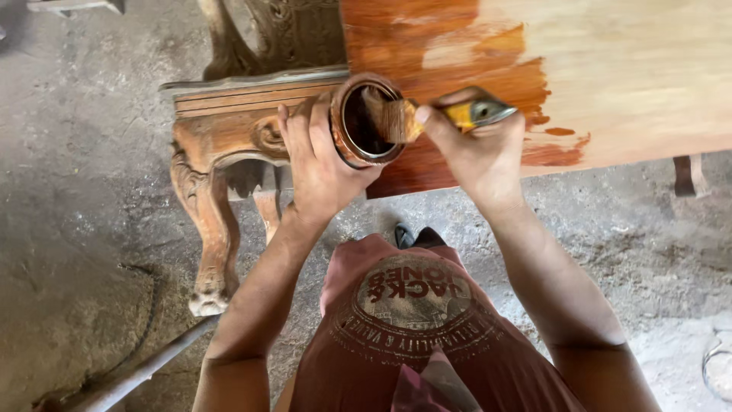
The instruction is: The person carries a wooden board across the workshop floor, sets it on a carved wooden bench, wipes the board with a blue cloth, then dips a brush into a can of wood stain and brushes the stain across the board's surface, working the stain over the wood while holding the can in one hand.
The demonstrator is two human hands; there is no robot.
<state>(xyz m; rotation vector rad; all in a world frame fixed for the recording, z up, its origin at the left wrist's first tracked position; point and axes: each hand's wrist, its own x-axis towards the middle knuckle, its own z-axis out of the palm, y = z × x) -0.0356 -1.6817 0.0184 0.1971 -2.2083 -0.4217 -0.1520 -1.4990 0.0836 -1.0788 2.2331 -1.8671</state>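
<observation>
1. Left hand (320,164): fingers wrapped round the outside of an open round tin (367,120), grip closed on it; tin is tipped so its mouth faces the camera, dark liquid inside
2. Tin position: held in the air at the near left corner of the wooden panel (633,76), just beside the carved table (221,145)
3. Right hand (476,149): closed round the yellow handle of a paintbrush (435,116), metal ferrule showing between the fingers
4. Brush bristles reach across the tin's rim and into its mouth; bristles look wet and brown
5. Panel: left part coated a glossy reddish brown, right part pale bare wood; boundary between them is ragged, with a few separate streaks just right of the right hand
6. Carved table: unfinished-looking ornate wood, curved leg ending in a claw foot on the concrete floor (84,229); it stands to the left of the panel, partly under it
7. A metal pipe (145,370) lies on the floor at lower left, well apart from both hands
8. The person's reddish shirt (404,336) fills the lower centre
</observation>
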